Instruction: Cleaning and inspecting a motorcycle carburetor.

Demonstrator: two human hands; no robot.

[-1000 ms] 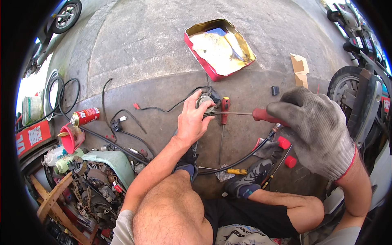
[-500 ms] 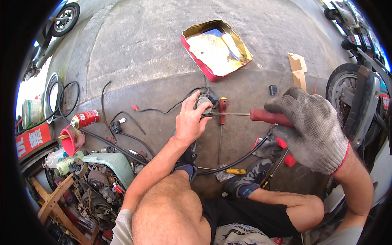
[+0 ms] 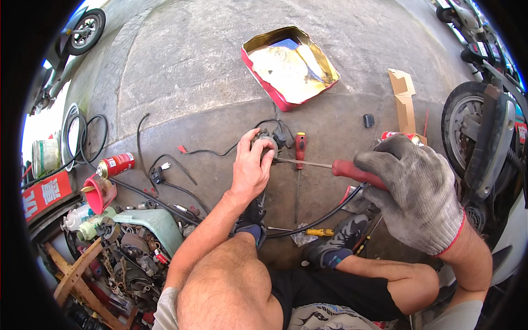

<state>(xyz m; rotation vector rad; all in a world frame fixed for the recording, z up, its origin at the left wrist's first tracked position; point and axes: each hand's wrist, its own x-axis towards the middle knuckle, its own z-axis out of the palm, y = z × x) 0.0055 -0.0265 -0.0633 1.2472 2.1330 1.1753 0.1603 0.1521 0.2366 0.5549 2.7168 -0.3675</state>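
Bare, my left hand [image 3: 252, 171] closes its fingers and thumb round a small grey metal part [image 3: 268, 142], which looks like a carburetor with a round mouth and a dark cable end. My right hand [image 3: 415, 192], in a grey knitted glove with a red cuff edge, grips the red handle of a screwdriver [image 3: 360, 173]. Its shaft points left, and the tip meets or nearly meets the part beside my left fingers; the exact contact is too small to tell. Just beyond the shaft, a second red-handled screwdriver [image 3: 300, 147] lies on the floor.
A cut-open red tin tray [image 3: 286, 104] with liquid stands ahead. To the left are a red spray can [image 3: 116, 164], a pink funnel [image 3: 99, 195], hoses and a tub of greasy parts [image 3: 135, 247]. A folded cardboard piece [image 3: 406, 107] and a motorcycle wheel [image 3: 462, 124] are on the right.
My left hand has turned the metal part, so its round mouth faces more toward me. My gloved hand and screwdriver have shifted slightly left and down. A red can now shows behind the glove.
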